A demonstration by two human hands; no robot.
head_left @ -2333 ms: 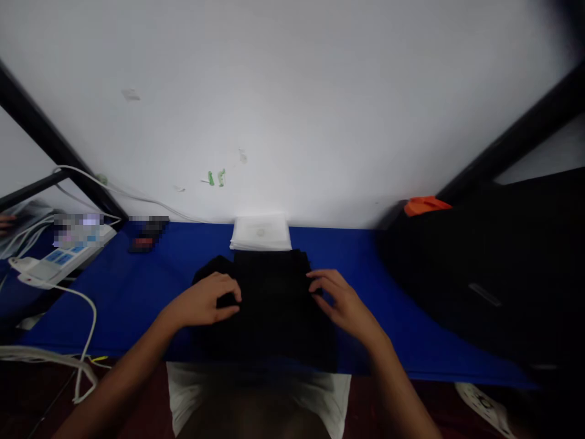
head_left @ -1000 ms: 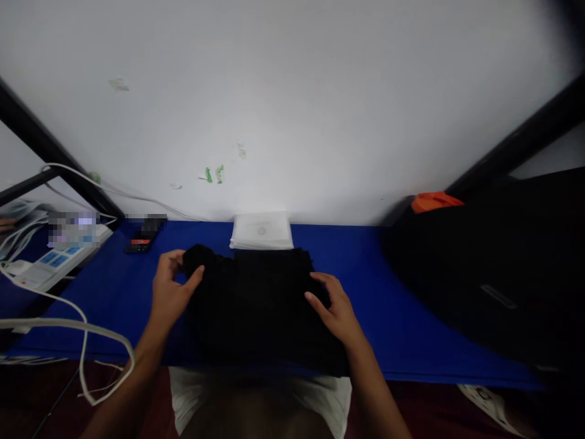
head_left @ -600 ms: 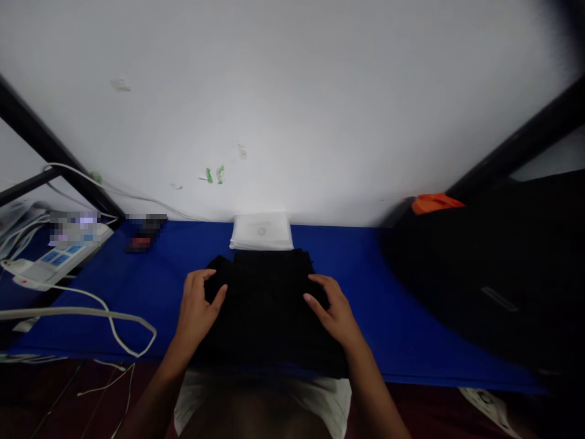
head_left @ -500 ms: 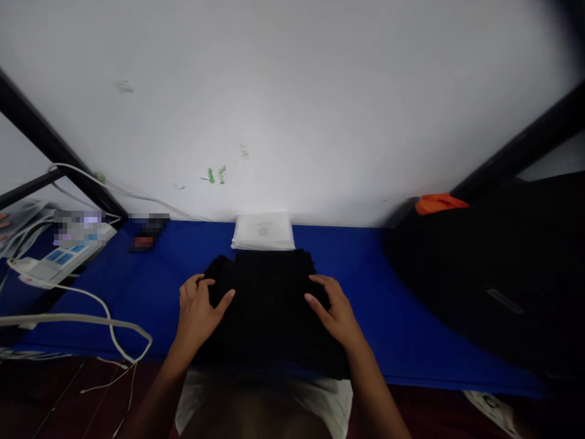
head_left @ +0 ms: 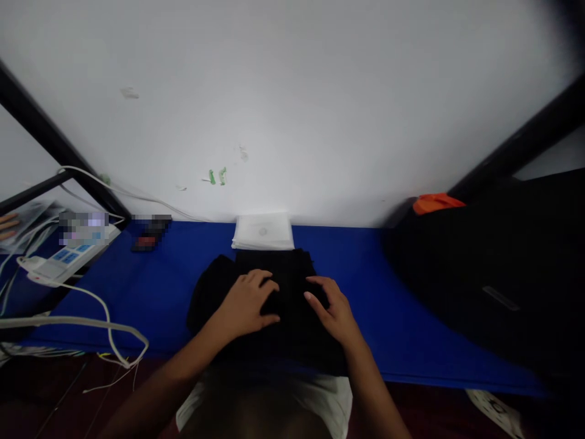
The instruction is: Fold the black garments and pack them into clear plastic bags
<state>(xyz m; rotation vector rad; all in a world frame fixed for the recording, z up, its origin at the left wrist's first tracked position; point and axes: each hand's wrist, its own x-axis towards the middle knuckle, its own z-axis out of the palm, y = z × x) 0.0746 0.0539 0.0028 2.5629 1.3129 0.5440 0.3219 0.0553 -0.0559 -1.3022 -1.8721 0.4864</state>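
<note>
A black piece of folded cloth, perhaps a garment, lies on the blue table surface right in front of me. My left hand rests over the middle of the cloth, palm down, fingers apart and slightly bent. At the cloth's right edge sits my right hand, its thumb and fingers spread with a gap between them. Neither hand is closed around the fabric. Just behind the cloth, against the wall, is a flat white packet or stack with a round mark on it.
To the right stands a large black bag with an orange piece on top. At the left are a white power strip, a looping white cable and a small dark object. Another person's hand shows at the far left.
My left hand has moved right, from the cloth's left edge onto its middle, uncovering the left part of the cloth. My right hand has barely moved. Another person's hand shows more at far left.
</note>
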